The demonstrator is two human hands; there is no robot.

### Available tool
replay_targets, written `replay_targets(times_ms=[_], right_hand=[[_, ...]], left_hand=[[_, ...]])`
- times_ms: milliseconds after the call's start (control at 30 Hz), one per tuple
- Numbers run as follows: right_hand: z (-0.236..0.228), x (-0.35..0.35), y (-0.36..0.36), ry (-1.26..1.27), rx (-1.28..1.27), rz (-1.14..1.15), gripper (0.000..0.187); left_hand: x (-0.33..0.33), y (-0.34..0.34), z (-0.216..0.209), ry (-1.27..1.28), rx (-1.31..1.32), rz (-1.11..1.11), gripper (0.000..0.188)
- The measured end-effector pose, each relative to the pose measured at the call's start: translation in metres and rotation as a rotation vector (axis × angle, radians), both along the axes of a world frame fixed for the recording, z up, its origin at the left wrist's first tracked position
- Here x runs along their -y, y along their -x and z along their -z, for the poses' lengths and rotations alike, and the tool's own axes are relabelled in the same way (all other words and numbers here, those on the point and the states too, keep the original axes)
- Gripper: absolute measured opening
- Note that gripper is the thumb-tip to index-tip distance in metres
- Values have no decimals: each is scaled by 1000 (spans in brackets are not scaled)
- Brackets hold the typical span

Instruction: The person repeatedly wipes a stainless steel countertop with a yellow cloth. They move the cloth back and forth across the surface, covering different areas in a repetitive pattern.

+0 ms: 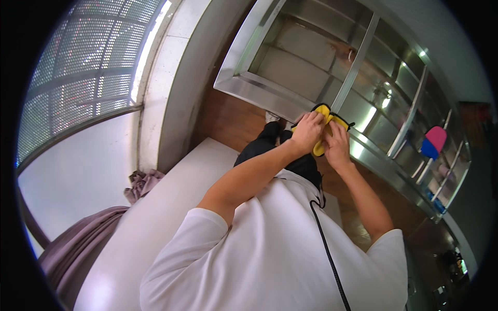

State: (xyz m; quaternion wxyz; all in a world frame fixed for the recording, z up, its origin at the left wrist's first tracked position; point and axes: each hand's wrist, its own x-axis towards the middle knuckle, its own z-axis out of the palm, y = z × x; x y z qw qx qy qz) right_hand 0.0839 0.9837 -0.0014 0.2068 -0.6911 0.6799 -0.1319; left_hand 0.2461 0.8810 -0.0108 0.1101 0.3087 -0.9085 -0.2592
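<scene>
In front of my body, below the near edge of the metal-framed cabinet, I hold a yellow cloth [322, 110] with black edging. It is bunched and folded between my two hands. My left hand [308, 130] grips its left part with bent fingers. Close beside it, my right hand [337, 144] pinches the right part, fingers curled toward the fold. A flap of yellow hangs between the hands, and a black-trimmed corner sticks out at the right. My palms and some fingertips are hidden.
The silver cabinet frame [280, 101] with glass-like panels runs across the upper right. A pink and blue rounded item [434, 142] lies on it. At left are a perforated window screen [98, 57], mauve curtain [83, 241] and white surface [155, 207]. A black cord [326, 249] hangs over my shirt.
</scene>
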Motion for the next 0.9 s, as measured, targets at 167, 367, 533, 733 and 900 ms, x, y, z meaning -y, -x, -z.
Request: replay_targets(times_ms=[167,367,533,733,900], right_hand=[[24,56,-65,192,37,-42,46],[16,141,-168,126,-3,-23,40],[26,90,-108,157,111,22,41],[7,-2,-8,69,78,97,51],[-6,-1,-10,-5,54,123,53]], left_hand=[[68,-94,5,-12,-91,-29,51],[147,-176,-43,31,448,-231,73],[133,-144,-27,-28,386,-80,79],[37,-28,-9,-60,112,180,55],[23,0,-7,-84,148,198,58]])
